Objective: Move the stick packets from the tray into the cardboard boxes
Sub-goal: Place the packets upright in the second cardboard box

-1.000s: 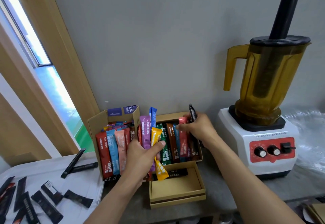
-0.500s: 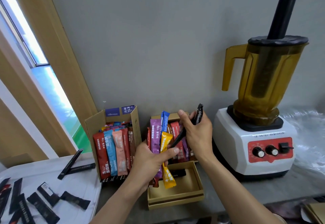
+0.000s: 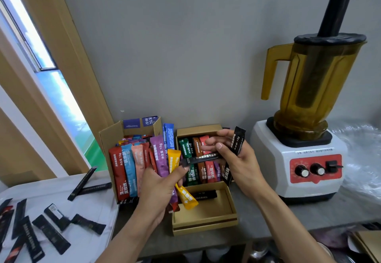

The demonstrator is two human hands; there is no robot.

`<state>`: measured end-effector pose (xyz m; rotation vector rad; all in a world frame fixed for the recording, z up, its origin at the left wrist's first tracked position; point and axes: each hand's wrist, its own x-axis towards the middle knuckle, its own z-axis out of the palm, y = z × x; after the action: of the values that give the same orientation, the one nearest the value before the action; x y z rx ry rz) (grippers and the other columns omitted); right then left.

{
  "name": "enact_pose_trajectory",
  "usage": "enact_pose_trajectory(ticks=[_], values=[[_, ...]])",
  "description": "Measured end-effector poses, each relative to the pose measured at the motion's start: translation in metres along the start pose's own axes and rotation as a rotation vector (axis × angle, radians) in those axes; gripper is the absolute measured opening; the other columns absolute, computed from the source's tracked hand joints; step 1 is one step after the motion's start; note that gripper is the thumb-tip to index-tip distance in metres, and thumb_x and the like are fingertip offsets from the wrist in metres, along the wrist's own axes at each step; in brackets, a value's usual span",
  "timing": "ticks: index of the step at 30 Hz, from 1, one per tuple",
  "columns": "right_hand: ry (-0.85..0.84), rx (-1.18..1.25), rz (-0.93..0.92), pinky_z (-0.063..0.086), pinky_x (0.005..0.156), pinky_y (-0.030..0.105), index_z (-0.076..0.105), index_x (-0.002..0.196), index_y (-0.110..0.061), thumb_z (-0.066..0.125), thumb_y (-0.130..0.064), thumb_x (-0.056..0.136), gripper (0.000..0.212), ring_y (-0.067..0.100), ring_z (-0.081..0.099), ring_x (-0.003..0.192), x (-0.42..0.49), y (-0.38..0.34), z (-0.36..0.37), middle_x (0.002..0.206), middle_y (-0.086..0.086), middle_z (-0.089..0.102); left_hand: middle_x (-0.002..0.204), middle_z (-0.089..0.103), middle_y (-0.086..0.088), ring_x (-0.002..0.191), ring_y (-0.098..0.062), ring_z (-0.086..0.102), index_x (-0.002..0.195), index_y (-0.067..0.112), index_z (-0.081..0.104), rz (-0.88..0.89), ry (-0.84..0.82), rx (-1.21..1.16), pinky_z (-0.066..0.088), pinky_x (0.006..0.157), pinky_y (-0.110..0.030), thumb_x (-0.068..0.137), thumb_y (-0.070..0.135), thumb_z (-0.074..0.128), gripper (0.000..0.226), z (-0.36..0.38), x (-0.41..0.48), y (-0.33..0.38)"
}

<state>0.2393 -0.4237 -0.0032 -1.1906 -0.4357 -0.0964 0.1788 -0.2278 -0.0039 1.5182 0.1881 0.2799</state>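
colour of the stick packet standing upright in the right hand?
The stick packet in the right hand is black with white print; head view.

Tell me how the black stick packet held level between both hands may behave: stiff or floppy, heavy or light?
Probably fairly stiff: the black stick packet spans level, without sagging, from the right hand to the left hand, which grips coloured packets. Likely light: the right hand pinches it along with other black packets. Its smooth film may slip.

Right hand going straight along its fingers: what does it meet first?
Likely the blue stick packet in the bundle that the left hand grips; depth there is unclear.
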Motion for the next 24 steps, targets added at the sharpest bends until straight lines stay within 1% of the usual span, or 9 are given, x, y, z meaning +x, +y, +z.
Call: enact_pose_trajectory(ticks=[3,5,7,11,13,16,18,20,24], values=[[-0.047,-0.056,-0.007,0.061,0.092,0.037,0.057,0.125,-0.003,0.051,0.005,0.103,0.025,0.033,0.074,0.113,-0.007,0.000,-0.003,0.117,0.020,0.075,0.066,0.070,0.001,0.062,-0.011,0.066,0.089,0.010,0.069,0.030,-0.033,0.010,0.057,0.063,-0.025,0.081,0.005,0.083,0.017,-0.003,-0.005,-0.002],[-0.047,-0.084,-0.017,0.061,0.095,0.040,0.057,0.126,-0.004,0.052,0.005,0.103,0.025,0.033,0.074,0.115,-0.011,0.000,-0.004,0.117,0.018,0.075,0.083,0.079,0.002,0.077,-0.011,0.075,0.103,0.009,0.070,0.005,-0.089,-0.015,0.058,0.065,-0.021,0.077,0.000,0.083,0.031,-0.003,-0.010,0.003],[-0.039,-0.092,-0.026,0.061,0.096,0.042,0.057,0.125,-0.005,0.052,0.005,0.102,0.025,0.032,0.074,0.114,-0.014,-0.001,-0.003,0.116,0.017,0.076,0.091,0.081,0.002,0.089,-0.013,0.078,0.108,0.010,0.069,-0.007,-0.109,-0.011,0.061,0.068,-0.022,0.071,0.001,0.087,0.042,-0.004,-0.013,0.006],[-0.049,-0.109,-0.033,0.061,0.095,0.042,0.057,0.126,-0.003,0.052,0.004,0.102,0.025,0.032,0.074,0.113,-0.017,-0.001,-0.001,0.117,0.018,0.075,0.098,0.080,-0.001,0.094,-0.015,0.078,0.111,0.015,0.068,-0.035,-0.133,0.026,0.062,0.074,-0.028,0.063,0.013,0.091,0.054,-0.008,-0.013,0.005],[-0.075,-0.116,-0.021,0.061,0.095,0.042,0.058,0.125,-0.004,0.052,0.003,0.103,0.024,0.032,0.074,0.115,-0.018,-0.001,-0.002,0.119,0.017,0.074,0.088,0.079,0.002,0.087,-0.014,0.077,0.104,0.014,0.067,-0.014,-0.084,0.046,0.061,0.073,-0.028,0.069,0.013,0.090,0.042,-0.008,-0.012,0.004],[-0.136,-0.265,0.058,0.063,0.088,0.037,0.067,0.117,-0.010,0.057,-0.001,0.102,0.020,0.023,0.074,0.114,-0.020,-0.006,-0.008,0.116,0.007,0.077,0.064,0.071,0.007,0.064,-0.006,0.070,0.084,0.013,0.064,0.038,0.007,0.040,0.056,0.060,-0.018,0.076,0.007,0.086,0.024,-0.009,-0.011,0.005],[-0.165,-0.401,0.121,0.064,0.079,0.034,0.073,0.107,-0.012,0.065,-0.004,0.099,0.014,0.019,0.075,0.106,-0.021,-0.008,-0.013,0.107,0.001,0.079,0.060,0.067,0.004,0.058,-0.009,0.066,0.078,0.012,0.064,0.058,0.046,0.021,0.055,0.057,-0.020,0.080,0.008,0.085,0.021,-0.012,-0.006,0.006],[-0.193,-0.493,0.137,0.064,0.081,0.034,0.075,0.103,-0.013,0.075,-0.012,0.093,0.011,0.017,0.076,0.099,-0.021,-0.009,-0.014,0.101,0.000,0.078,0.061,0.065,0.000,0.057,-0.013,0.064,0.078,0.010,0.065,0.079,0.064,0.028,0.055,0.059,-0.025,0.080,0.013,0.085,0.021,-0.013,-0.001,0.008],[-0.223,-0.442,0.171,0.060,0.091,0.056,0.076,0.105,-0.016,0.069,-0.038,0.096,0.025,0.028,0.075,0.100,-0.019,-0.009,-0.004,0.104,0.008,0.077,0.063,0.069,0.001,0.058,-0.009,0.069,0.082,0.010,0.065,0.104,0.069,0.090,0.057,0.054,-0.021,0.078,0.020,0.087,0.025,-0.005,0.003,0.016]])
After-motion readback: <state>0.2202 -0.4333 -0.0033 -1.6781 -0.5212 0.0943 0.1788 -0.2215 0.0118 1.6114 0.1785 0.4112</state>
